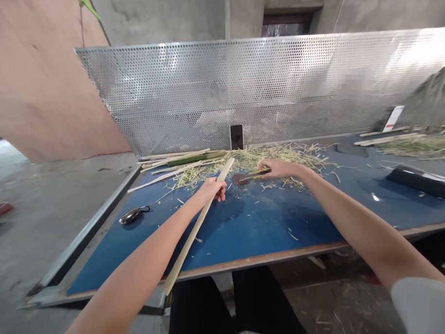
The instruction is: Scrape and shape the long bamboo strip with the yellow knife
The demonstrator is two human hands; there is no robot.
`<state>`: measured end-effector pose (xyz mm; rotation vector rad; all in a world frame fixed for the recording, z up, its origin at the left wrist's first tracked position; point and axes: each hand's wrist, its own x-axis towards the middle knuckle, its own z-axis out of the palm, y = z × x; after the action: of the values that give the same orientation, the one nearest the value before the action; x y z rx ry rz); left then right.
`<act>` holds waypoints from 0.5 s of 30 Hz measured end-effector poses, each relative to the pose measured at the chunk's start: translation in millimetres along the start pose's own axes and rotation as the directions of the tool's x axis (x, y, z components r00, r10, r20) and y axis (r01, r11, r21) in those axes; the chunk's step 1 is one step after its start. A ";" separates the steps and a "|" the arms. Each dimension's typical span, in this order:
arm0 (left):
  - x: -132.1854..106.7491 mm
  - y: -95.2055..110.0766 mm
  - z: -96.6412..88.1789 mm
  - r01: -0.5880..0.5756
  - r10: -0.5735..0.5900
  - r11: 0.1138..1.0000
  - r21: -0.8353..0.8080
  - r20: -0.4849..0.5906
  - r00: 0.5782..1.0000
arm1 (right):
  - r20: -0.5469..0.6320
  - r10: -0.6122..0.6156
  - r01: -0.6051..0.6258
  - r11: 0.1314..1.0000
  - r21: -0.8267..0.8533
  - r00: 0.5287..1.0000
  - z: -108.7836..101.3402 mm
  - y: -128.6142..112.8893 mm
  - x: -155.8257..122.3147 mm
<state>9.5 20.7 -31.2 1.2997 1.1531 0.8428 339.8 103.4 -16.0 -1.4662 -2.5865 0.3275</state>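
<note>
My left hand is closed round a long pale bamboo strip that slants from the table's near edge up to the shavings. My right hand is closed on the yellow handle of a small knife, whose dark reddish blade lies just left of the hand on the blue tabletop. The two hands are about a hand's width apart. A heap of bamboo shavings lies behind them.
Several split bamboo strips, one green, lie at the far left of the table. A phone leans on the perforated metal screen. A small black object with a loop lies near the left edge. More shavings and a dark tray are at the right.
</note>
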 end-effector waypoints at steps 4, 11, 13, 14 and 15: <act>0.2 -3.9 2.5 -0.017 0.018 0.999 -0.051 0.021 1.000 | -0.130 0.088 -0.089 0.996 0.002 0.988 5.8 0.7 2.9; -2.5 -2.3 2.7 -0.029 0.032 0.994 -0.107 0.029 0.999 | -0.391 0.174 -0.162 0.985 0.064 0.904 10.0 -16.1 7.6; -4.3 0.4 1.8 0.012 -0.008 0.995 -0.101 0.040 0.999 | -0.437 0.160 -0.146 0.987 0.066 0.885 12.1 -25.6 9.5; -5.3 1.8 1.4 0.035 -0.030 0.995 -0.096 0.048 0.998 | -0.451 0.143 -0.126 0.990 0.069 0.881 13.8 -30.6 10.2; -6.1 3.0 1.2 0.057 -0.052 0.994 -0.093 0.054 0.997 | -0.462 0.124 -0.101 0.992 0.073 0.878 16.0 -35.8 10.5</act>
<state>9.4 14.9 -27.4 1.2011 1.0905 0.8097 301.0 92.7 -21.9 -1.4661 -2.1032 0.0347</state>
